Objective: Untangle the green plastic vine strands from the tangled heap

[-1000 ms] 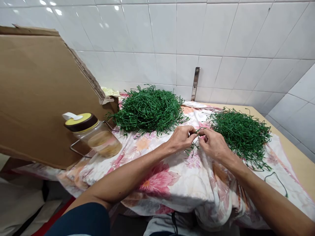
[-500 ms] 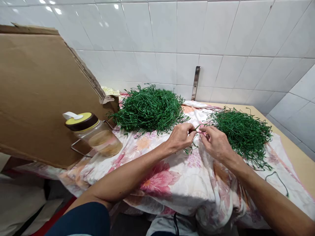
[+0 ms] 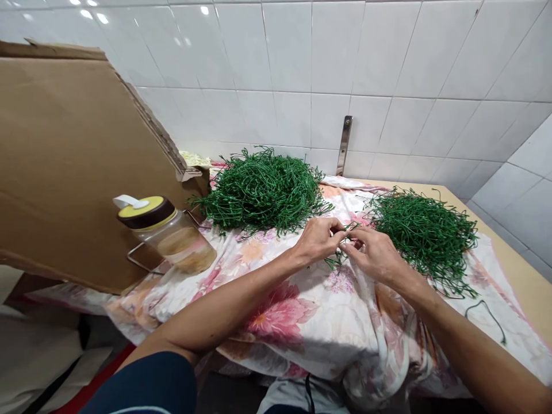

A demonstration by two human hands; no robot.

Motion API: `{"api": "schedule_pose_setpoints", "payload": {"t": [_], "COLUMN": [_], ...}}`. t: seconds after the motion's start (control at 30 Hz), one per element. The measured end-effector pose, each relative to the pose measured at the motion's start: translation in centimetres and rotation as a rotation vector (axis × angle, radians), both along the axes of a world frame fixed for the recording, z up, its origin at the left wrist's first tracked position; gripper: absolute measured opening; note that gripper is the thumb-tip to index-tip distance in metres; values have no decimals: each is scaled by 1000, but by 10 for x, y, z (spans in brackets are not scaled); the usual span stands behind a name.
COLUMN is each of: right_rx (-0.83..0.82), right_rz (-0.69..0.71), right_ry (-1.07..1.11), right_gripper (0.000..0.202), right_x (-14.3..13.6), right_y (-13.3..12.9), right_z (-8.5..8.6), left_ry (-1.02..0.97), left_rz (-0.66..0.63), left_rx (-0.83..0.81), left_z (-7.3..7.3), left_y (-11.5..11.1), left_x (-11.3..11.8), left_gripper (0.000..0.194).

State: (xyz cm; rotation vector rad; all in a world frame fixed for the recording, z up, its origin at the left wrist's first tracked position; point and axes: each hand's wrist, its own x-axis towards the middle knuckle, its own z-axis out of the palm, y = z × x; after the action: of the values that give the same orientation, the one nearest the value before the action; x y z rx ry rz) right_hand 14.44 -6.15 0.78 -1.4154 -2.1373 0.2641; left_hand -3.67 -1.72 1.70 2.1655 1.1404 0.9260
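Observation:
My left hand (image 3: 321,238) and my right hand (image 3: 373,250) meet over the cloth, fingertips almost touching. Both pinch a thin green stem (image 3: 352,226) with small bud-like ends; its middle is partly hidden by my fingers. A few more green stems (image 3: 334,262) show just below my hands. Behind my left hand lies a large tangled heap of green stems (image 3: 265,192). A second, somewhat smaller heap of green stems (image 3: 425,236) spreads out right of my right hand.
A flowered cloth (image 3: 284,313) covers most of the table (image 3: 524,296). On the left a clear bottle with a yellow-and-brown lid (image 3: 168,236) leans beside a large cardboard box (image 3: 73,167). One loose stem (image 3: 489,313) lies at right. White tiled wall (image 3: 284,52) closes the back.
My right hand has moved slightly left, bringing its fingertips up to those of my left hand. The stem between them is now more covered by fingers.

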Motion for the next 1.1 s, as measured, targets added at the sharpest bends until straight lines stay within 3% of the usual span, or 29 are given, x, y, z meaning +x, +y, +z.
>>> {"api": "schedule_pose_setpoints", "payload": {"t": [0.33,0.5,0.9,1.1], "right_rx": [-30,-25,140,86], "right_rz": [-32,-54,-47,-41], "right_ry": [-68,34,94,208], "right_gripper": [16,28,16,16], "right_x": [-4,4,12,8], "right_y": [-3,-4,1,0], "right_z": [-3,1,-2,2], "left_ry": [-205,-266,-334,-290], "left_rz": [-80,-71,-139,-120], "left_rx": [-300,-270,-393,-277], "left_z": [-11,-7,5,0], "left_y": [8,11,7,7], "left_x": [4,1,2,1], "left_gripper": [20,27,34,33]}}
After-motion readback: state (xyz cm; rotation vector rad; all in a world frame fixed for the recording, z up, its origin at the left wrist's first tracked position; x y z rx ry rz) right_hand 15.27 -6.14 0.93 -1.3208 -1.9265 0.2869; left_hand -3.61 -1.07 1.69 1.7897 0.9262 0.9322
